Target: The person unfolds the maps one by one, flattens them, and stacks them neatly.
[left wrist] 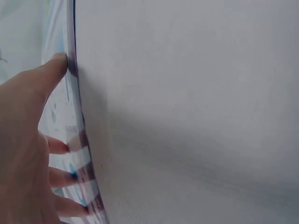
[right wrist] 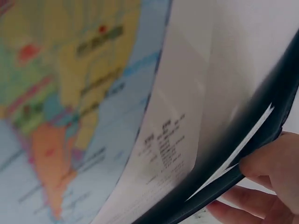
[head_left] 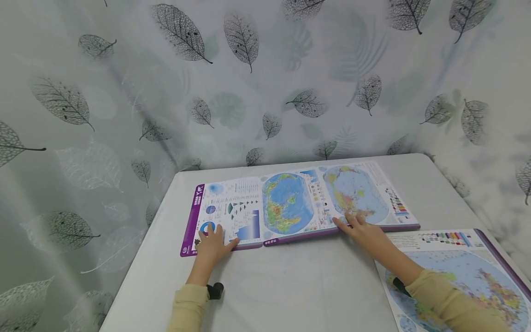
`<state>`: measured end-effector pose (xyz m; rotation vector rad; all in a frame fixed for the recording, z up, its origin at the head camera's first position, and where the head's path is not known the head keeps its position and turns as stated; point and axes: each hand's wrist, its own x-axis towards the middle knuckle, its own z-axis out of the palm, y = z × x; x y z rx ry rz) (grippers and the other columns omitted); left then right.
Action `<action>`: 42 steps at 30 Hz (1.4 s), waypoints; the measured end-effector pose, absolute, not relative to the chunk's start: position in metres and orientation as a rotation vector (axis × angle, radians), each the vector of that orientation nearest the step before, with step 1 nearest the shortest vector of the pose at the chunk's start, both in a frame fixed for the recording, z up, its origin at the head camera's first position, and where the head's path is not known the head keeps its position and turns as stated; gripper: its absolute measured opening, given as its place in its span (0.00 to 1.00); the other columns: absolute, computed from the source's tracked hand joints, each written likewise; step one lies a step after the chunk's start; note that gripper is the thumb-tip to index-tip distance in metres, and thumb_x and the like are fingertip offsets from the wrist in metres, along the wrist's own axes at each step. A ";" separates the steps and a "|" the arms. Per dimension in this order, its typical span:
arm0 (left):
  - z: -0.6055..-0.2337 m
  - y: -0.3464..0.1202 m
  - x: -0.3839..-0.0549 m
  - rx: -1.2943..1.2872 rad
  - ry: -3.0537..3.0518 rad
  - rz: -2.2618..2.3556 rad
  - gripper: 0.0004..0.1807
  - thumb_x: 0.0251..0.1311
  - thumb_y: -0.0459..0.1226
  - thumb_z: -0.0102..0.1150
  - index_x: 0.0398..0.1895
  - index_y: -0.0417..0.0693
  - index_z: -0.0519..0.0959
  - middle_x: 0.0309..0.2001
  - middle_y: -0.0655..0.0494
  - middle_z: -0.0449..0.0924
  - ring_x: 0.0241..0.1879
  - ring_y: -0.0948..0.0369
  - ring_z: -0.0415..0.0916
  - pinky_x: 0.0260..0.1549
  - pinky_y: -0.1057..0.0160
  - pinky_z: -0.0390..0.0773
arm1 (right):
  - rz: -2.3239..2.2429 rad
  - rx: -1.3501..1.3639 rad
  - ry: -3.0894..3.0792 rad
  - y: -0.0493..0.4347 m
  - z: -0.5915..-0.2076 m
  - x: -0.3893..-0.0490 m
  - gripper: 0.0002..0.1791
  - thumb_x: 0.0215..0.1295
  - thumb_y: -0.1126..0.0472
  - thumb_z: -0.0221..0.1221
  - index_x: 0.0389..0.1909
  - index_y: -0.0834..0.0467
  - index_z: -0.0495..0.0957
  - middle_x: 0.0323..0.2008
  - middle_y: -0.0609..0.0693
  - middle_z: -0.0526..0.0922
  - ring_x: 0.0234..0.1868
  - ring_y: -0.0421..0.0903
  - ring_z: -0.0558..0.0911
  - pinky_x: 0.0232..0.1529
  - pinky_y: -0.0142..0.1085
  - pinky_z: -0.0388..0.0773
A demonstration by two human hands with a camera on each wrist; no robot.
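A wide world map (head_left: pixel 249 203) with a purple border lies on the white table; it shows a panel of charts at left and two oval maps. My left hand (head_left: pixel 212 246) rests on its chart panel with fingers spread, thumb near the front edge. In the left wrist view the left thumb (left wrist: pixel 56 67) and fingertips touch the map's border. My right hand (head_left: pixel 365 233) lies at the front edge of the right-hand oval map, fingers extended over the sheet. The right wrist view puts the right thumb (right wrist: pixel 261 161) against a dark edge with a white streak.
A second world map (head_left: pixel 431 258) with a purple border lies at the near right, partly under the right forearm. The white table (head_left: pixel 290 286) ends at the back against a leaf-patterned curtain (head_left: pixel 265 83), which also hangs along both sides.
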<state>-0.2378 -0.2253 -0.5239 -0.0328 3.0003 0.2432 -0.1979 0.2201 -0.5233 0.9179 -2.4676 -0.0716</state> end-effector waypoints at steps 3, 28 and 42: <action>-0.525 -0.228 -0.244 -0.034 2.989 0.260 0.49 0.55 0.64 0.52 0.71 0.43 0.55 0.68 0.29 0.44 0.62 0.25 0.40 0.45 0.24 0.55 | -0.108 0.933 -2.481 0.217 -0.528 -0.202 0.45 0.35 0.85 0.67 0.58 0.55 0.68 0.49 0.65 0.75 0.41 0.65 0.77 0.08 0.33 0.62; -0.501 -0.254 -0.276 -0.036 2.860 0.337 0.45 0.57 0.61 0.53 0.72 0.49 0.53 0.69 0.28 0.38 0.63 0.25 0.33 0.49 0.24 0.48 | 0.154 0.896 -2.871 0.180 -0.516 -0.210 0.26 0.54 0.77 0.61 0.56 0.63 0.73 0.50 0.72 0.73 0.43 0.71 0.76 0.25 0.48 0.78; -0.506 -0.166 -0.277 0.197 2.868 0.426 0.38 0.58 0.53 0.59 0.70 0.52 0.62 0.69 0.36 0.49 0.64 0.31 0.44 0.48 0.28 0.58 | 0.317 0.707 -3.103 0.160 -0.513 -0.237 0.28 0.69 0.47 0.51 0.65 0.56 0.67 0.63 0.70 0.62 0.56 0.79 0.61 0.40 0.69 0.66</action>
